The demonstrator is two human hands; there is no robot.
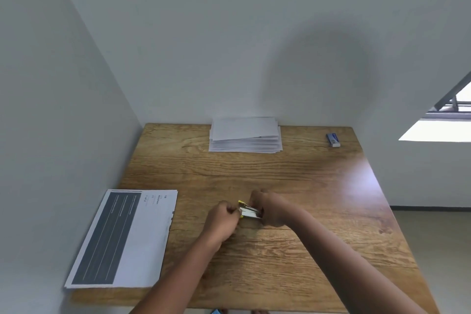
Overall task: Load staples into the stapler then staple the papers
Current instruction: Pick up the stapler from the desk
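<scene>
A small yellow and silver stapler (248, 210) sits low over the middle of the wooden table (293, 176), held between both hands. My right hand (270, 208) grips its right end. My left hand (223, 219) has its fingers closed at the stapler's left, yellow end. The stapler's metal channel shows between the hands; whether staples lie in it is too small to tell. A printed paper set (122, 239) with a dark block lies at the table's near left. A stack of white papers (245, 135) rests at the far edge.
A small blue and white staple box (332, 140) lies at the far right corner. Walls close in on the left and behind the table. A window (456, 107) is at the right.
</scene>
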